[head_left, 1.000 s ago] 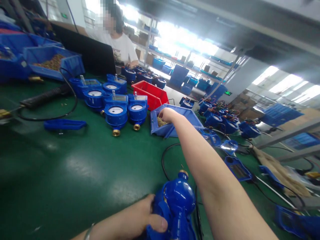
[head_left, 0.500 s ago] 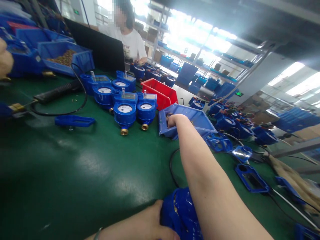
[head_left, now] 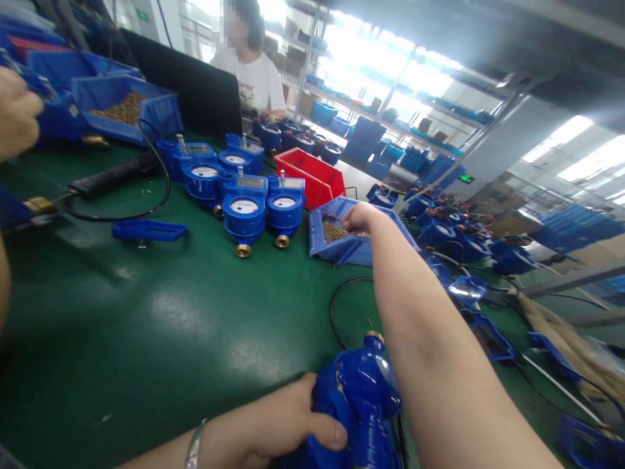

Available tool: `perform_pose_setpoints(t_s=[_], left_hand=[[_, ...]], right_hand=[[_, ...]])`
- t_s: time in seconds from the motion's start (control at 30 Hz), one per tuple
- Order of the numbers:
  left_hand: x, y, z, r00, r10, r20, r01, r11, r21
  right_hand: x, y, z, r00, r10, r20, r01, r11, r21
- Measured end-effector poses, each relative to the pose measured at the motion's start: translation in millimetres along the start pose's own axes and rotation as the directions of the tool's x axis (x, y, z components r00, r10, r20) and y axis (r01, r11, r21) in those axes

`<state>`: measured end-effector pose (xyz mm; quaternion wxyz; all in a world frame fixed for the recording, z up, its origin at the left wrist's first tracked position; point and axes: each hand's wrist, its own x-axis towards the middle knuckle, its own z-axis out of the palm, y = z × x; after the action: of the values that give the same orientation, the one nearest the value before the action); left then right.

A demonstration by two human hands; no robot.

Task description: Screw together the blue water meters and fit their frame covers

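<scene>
At the bottom of the head view, my left hand is wrapped round a blue water meter with a brass threaded end, tipped over on the bench. My right forearm hides part of it. Further off, my right hand reaches into a blue bin of small brass-coloured screws. Its fingers are bunched together among the screws; whatever is between them is too small to make out. Left of that bin stand several blue water meters with white dials and brass ends.
A red bin adjoins the blue one. On the left lie a blue cover, a black corded screwdriver and another screw bin. Another person's hand shows at the left edge; a person sits opposite. Wired meters line the right.
My right hand has lifted slightly and moved right inside the bin, exposing the screws. The meter under my left hand shows more of itself. The other person's hand at left has come further into view.
</scene>
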<state>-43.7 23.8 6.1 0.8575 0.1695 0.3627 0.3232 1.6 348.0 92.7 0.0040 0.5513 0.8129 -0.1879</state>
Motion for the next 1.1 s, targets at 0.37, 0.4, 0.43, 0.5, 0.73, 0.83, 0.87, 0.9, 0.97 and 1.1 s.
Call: perform_pose_setpoints(t_s=[0.37,0.4,0.43,0.5,0.73,0.83,0.87,0.9,0.97,1.1], left_hand=[[-2,-6,5.1,0.988,0.152,-0.020,-0.152,0.988,0.017],[-2,-6,5.1,0.988,0.156,-0.020,-0.156,0.988,0.025],[-3,-6,4.9,0.988,0.156,-0.023,-0.155,0.987,0.032],[-3,-6,4.6,0.988,0.150,-0.020,-0.149,0.988,0.044],[-4,-5,4.1,0.990,0.142,-0.011,-0.141,0.986,0.088],[-4,-5,3.3,0.991,0.130,-0.029,-0.126,0.986,0.113],[-4,-5,2.9,0.991,0.124,-0.042,-0.118,0.986,0.120],[-4,-6,2.4,0.991,0.119,-0.053,-0.112,0.986,0.124],[-4,-6,1.2,0.991,0.115,-0.070,-0.105,0.986,0.132],[-3,-7,0.0,0.991,0.113,-0.067,-0.103,0.986,0.132]], right_hand=[[-120,85,9,0.957,0.125,0.260,-0.231,0.873,0.430],[-127,90,25,0.946,0.143,0.292,-0.260,0.872,0.415],[-132,94,40,0.934,0.166,0.315,-0.289,0.872,0.395],[-140,100,64,0.918,0.217,0.332,-0.334,0.874,0.352],[-156,108,75,0.929,0.299,0.221,-0.360,0.867,0.343],[-165,112,74,0.938,0.322,0.129,-0.345,0.835,0.429],[-168,113,75,0.937,0.335,0.101,-0.342,0.815,0.467],[-173,114,78,0.934,0.349,0.079,-0.339,0.791,0.510],[-182,117,84,0.926,0.373,0.059,-0.331,0.728,0.600],[-199,121,97,0.917,0.387,0.096,-0.323,0.580,0.748]])
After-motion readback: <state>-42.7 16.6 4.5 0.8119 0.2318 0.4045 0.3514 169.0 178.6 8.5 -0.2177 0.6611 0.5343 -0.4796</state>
